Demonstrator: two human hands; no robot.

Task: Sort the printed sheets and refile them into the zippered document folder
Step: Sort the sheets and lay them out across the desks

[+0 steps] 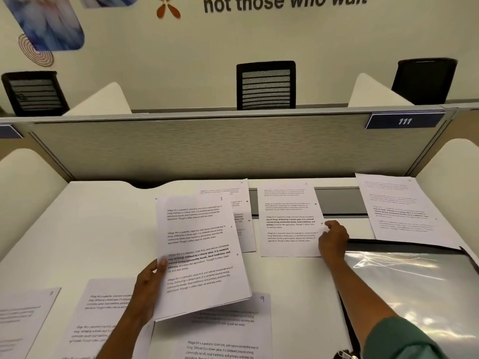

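My left hand (151,283) grips a small stack of printed sheets (202,255) above the desk, thumb on the top page marked 1. My right hand (334,239) reaches forward and pinches the right edge of a single printed sheet (290,221) lying flat on the desk. The zippered document folder (414,286), clear plastic with a black border, lies open at the right, partly under my right forearm. More loose sheets lie around: one behind the stack (241,216), one at the far right (399,206), one marked 9 (233,330) and two at the near left (103,312) (23,317).
A grey partition (207,149) closes off the back of the white desk (103,224). A dark cable tray cover (339,200) sits at the desk's back edge. White side dividers (26,182) stand at left and right. Black chairs (265,85) are beyond the partition.
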